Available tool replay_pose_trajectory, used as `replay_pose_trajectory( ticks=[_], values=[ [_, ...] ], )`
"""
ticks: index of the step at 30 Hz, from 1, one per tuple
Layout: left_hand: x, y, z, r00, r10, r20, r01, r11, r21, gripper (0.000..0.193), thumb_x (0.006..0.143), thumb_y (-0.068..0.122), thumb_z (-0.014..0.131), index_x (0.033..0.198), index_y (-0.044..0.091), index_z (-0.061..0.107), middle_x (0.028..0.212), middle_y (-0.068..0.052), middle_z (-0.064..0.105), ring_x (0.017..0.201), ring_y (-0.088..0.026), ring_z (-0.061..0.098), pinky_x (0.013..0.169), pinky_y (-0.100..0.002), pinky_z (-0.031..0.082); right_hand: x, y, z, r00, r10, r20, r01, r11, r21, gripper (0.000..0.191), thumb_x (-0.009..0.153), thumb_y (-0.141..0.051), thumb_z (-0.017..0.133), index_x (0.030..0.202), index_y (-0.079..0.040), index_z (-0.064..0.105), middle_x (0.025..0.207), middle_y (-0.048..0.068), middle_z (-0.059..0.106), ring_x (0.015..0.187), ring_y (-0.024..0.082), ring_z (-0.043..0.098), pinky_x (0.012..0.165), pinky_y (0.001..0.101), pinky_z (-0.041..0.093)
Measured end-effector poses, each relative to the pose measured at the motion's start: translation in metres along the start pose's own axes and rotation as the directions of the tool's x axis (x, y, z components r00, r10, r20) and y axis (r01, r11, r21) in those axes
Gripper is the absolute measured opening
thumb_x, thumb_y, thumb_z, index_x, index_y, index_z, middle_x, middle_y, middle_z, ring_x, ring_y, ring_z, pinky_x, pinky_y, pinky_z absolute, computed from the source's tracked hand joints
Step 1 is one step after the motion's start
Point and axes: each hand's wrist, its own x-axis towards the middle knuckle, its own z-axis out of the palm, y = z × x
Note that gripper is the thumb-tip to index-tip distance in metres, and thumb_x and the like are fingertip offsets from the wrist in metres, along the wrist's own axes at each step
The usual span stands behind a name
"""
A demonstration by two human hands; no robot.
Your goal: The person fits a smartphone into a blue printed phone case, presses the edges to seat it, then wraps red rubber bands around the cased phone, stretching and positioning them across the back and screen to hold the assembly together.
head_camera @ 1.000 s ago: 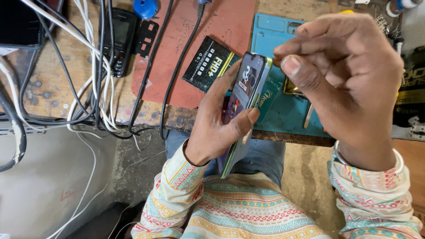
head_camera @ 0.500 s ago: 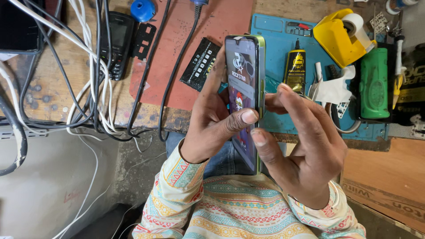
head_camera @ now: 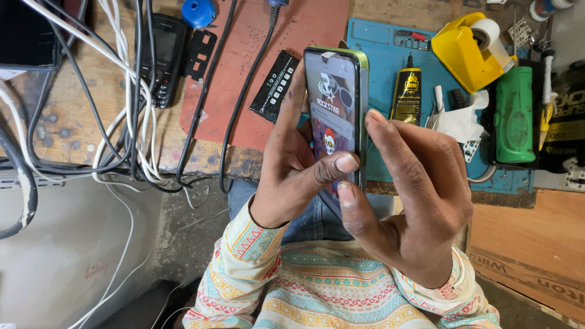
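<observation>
A smartphone (head_camera: 334,103) with a lit, colourful screen and a green edge stands upright above my lap, in front of the bench. My left hand (head_camera: 291,170) wraps its left side from behind, with the thumb pressed on the lower screen. My right hand (head_camera: 414,201) clasps the right edge, fingers along the side and the thumb touching the screen's bottom just under the left thumb. Both of my sleeves are patterned in many colours.
On the bench lie a red mat (head_camera: 304,36) with a black battery (head_camera: 274,85), a blue mat (head_camera: 378,42), a black glue tube (head_camera: 406,94), a yellow tape dispenser (head_camera: 466,55), a green cylinder (head_camera: 514,116), crumpled tissue (head_camera: 463,125), an old keypad phone (head_camera: 163,58) and tangled cables (head_camera: 122,116).
My right hand came down from above the phone and now clasps its right edge with the thumb on the screen. The phone went from tilted to upright, screen facing me.
</observation>
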Motion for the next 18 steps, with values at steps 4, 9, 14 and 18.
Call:
replay_pose_trajectory(
  ticks=[4,9,14,18],
  values=[
    [0.001,0.002,0.002,1.000,0.006,-0.016,-0.007,1.000,-0.014,0.106,0.096,0.003,0.080,0.170,0.000,0.005,0.170,-0.014,0.027,0.147,-0.023,0.041,0.127,-0.036,0.039,-0.004,-0.002,0.000,1.000,-0.019,-0.003,0.019,0.997,-0.080,0.053,0.095,-0.027,0.073,0.141,-0.002,0.063,0.124,0.018,0.065,0.107,0.031,0.063,0.096,0.0406,0.052],
    [0.001,0.001,0.000,0.999,0.000,-0.033,-0.001,0.999,-0.047,0.105,0.095,0.001,0.079,0.170,0.001,0.005,0.169,-0.015,0.027,0.148,-0.024,0.043,0.125,-0.037,0.039,-0.007,-0.003,0.006,0.999,-0.048,0.012,0.049,0.995,-0.089,0.060,0.098,-0.034,0.065,0.147,-0.001,0.058,0.124,0.021,0.063,0.109,0.033,0.062,0.099,0.0423,0.050],
    [0.000,-0.001,-0.002,0.999,0.028,-0.018,-0.029,0.999,-0.046,0.102,0.098,0.001,0.079,0.170,0.001,0.006,0.171,-0.014,0.026,0.147,-0.022,0.040,0.128,-0.036,0.037,-0.017,0.003,0.023,0.998,-0.044,-0.035,0.048,0.992,0.118,0.073,0.099,-0.039,0.054,0.151,0.009,0.040,0.133,0.028,0.061,0.113,0.037,0.063,0.102,0.0432,0.050],
    [-0.002,-0.001,-0.003,0.999,0.047,-0.015,-0.048,0.998,-0.033,0.101,0.099,0.001,0.079,0.170,0.001,0.007,0.170,-0.012,0.023,0.149,-0.021,0.037,0.127,-0.036,0.035,-0.023,0.007,0.025,0.997,-0.060,-0.056,0.066,0.992,0.111,0.069,0.101,-0.038,0.052,0.151,0.009,0.044,0.134,0.026,0.064,0.114,0.036,0.066,0.103,0.0432,0.050]
  ],
)
